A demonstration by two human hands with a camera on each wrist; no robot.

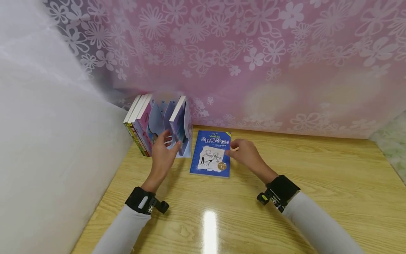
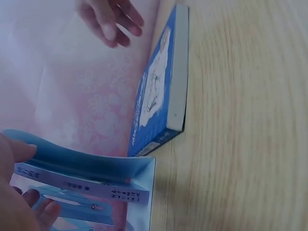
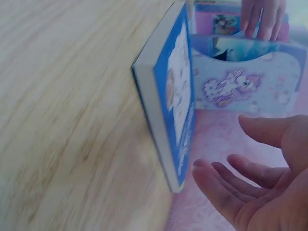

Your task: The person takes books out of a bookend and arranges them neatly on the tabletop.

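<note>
A blue comic book (image 1: 210, 155) with a white drawing panel lies flat on the table, cover up. Beside its right edge is my right hand (image 1: 248, 153), fingers loosely bent and thumb apart; in the right wrist view, nothing shows between its fingers (image 3: 207, 175). My left hand (image 1: 164, 153) is at the front of a pale blue book rack (image 1: 188, 121), with fingers spread. A purple-spined book (image 1: 178, 114) stands upright in the rack's right part, between the left thumb and fingers in the left wrist view (image 2: 82, 185). Whether they touch it I cannot tell.
Several upright books (image 1: 139, 123) fill the rack's left side, next to a white wall (image 1: 57, 141). Behind the wooden table (image 1: 317, 169) hangs a pink flowered cloth (image 1: 238, 81). A greenish patterned surface (image 1: 391, 144) bounds the right side.
</note>
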